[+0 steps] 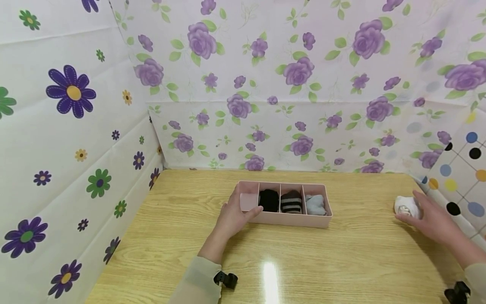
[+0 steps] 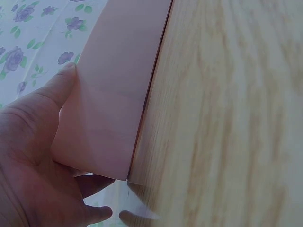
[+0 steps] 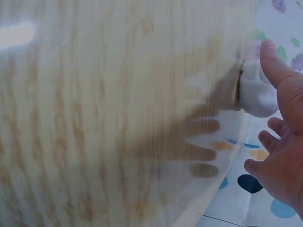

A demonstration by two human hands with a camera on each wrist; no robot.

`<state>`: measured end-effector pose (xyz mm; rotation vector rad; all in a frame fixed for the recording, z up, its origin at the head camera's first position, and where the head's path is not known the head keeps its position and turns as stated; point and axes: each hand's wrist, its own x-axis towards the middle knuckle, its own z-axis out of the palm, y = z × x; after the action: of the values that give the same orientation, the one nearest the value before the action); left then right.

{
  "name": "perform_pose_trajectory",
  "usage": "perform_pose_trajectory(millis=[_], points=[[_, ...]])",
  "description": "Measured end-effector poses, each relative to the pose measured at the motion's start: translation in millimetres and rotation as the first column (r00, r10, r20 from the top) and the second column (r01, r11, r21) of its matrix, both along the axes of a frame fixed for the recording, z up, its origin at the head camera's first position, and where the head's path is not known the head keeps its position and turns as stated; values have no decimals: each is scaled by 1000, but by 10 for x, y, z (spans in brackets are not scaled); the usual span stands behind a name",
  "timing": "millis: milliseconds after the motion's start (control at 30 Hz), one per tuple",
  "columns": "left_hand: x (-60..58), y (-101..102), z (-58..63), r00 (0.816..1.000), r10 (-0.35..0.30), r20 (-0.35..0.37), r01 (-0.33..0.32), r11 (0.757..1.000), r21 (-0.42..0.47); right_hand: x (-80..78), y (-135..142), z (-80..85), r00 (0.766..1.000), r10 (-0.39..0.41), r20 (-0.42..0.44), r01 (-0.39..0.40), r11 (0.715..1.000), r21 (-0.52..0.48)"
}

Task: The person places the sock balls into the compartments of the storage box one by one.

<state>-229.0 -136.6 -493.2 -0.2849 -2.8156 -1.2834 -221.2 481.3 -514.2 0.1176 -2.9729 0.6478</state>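
A pink divided storage box (image 1: pixel 296 220) stands on the table with its compartments in a row. Its leftmost compartment (image 1: pixel 248 202) holds no sock. The others hold a rolled black sock (image 1: pixel 268 200), a dark striped sock (image 1: pixel 291 202) and a light grey-blue sock (image 1: pixel 315 204). My left hand (image 1: pixel 232 217) grips the box's left end, thumb over the front rim; the left wrist view shows the fingers round the end wall (image 2: pixel 102 113). At the table's right side lies a rolled white sock (image 1: pixel 405 206). Around it stand the spread thumb and fingers of my right hand (image 1: pixel 434 217); contact is unclear.
The wooden table (image 1: pixel 182 211) carries the box and sock. A flowered sheet (image 1: pixel 334 139) hangs behind it, another (image 1: pixel 98 147) along the left. Dotted cloth (image 1: pixel 461 181) borders the right side, close to my right hand.
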Motion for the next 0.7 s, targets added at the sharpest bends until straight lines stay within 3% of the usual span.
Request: perform_pose_trajectory(millis=[267,700], points=[[-1,-11,-9,1000,-2,7,2,1000,-6,1,17,-59,1000,22,2,-22,999,-24],[-9,-5,-15,1000,-1,13,1,1000,-12,-23,49,-71,998,-10,56,10,1000,-2]])
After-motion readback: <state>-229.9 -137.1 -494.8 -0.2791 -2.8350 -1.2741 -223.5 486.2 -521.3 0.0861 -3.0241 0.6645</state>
